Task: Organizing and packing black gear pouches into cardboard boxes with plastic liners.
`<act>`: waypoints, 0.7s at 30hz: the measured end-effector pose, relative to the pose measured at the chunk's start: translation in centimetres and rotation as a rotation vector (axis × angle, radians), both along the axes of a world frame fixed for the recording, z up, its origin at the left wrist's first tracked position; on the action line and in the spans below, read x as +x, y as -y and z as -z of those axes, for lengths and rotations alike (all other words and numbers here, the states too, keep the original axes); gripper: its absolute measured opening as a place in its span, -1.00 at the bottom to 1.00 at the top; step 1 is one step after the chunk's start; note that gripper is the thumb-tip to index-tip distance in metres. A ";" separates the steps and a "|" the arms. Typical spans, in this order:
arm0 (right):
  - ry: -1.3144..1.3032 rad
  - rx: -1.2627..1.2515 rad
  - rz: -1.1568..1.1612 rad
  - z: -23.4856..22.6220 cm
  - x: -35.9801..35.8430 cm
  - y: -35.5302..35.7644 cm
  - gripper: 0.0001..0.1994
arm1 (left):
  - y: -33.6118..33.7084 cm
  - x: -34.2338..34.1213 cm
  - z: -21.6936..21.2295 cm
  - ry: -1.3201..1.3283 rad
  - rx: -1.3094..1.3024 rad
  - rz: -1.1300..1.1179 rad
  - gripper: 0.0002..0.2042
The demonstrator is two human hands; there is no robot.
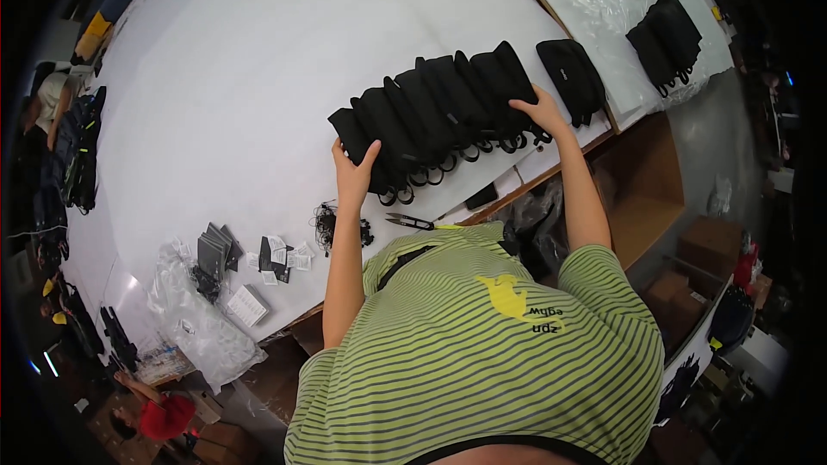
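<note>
A row of several black fabric pouches (435,108), pressed side by side and overlapping, lies across the white table. Small black loops stick out along their near edge. My left hand (354,174) grips the pouch at the row's left end, thumb on the near side. At the opposite end, my right hand (539,112) holds the last pouch between thumb and fingers. Just right of that hand lies a separate group of black pouches (570,82). Thread snips (410,221) and a tangle of thin black cords (326,228) are close to my left forearm.
Dark grey tags (215,251), white labels (277,257), a small white stack (249,304) and a clear plastic bag (194,319) sit at left. More pouches (665,45) lie far right. An open wooden compartment (646,185) is below the table edge. Other people work at far left.
</note>
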State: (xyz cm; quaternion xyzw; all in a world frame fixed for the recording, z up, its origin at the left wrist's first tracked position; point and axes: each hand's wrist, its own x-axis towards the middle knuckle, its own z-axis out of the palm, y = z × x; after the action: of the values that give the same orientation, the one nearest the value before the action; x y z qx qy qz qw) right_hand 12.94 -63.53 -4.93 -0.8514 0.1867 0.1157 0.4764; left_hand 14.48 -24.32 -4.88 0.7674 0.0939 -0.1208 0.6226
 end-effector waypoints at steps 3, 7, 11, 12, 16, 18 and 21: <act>-0.024 0.040 0.077 -0.5 1.0 -0.9 -0.23 | -0.3 0.2 2.2 0.077 0.083 -0.025 -0.19; -0.041 0.009 0.001 -1.4 1.8 -3.2 -0.21 | 0.4 -0.2 1.5 -0.045 0.110 -0.027 -0.21; 0.076 0.055 0.006 -1.8 1.3 -5.5 -0.13 | 2.5 0.4 -0.4 -0.086 0.175 0.006 -0.17; 0.078 0.053 -0.008 -2.1 1.2 -6.2 -0.13 | 3.2 0.4 -1.0 -0.040 0.247 0.082 -0.15; 0.040 0.244 -0.015 -2.9 0.0 -7.3 -0.17 | 4.7 1.1 -0.3 0.032 0.328 0.213 -0.14; -0.012 0.310 0.040 -2.6 -0.8 -7.7 -0.20 | 4.6 1.7 1.1 0.075 0.238 0.224 -0.17; -0.054 0.460 0.079 -3.5 -1.8 -8.2 -0.23 | 4.3 1.6 1.3 0.123 0.101 0.222 -0.20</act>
State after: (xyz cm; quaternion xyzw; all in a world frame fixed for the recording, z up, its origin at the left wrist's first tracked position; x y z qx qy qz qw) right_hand 11.10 -55.36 -1.46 -0.7090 0.2013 0.1589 0.6569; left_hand 16.07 -28.60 -6.19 0.8095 -0.0239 -0.1365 0.5706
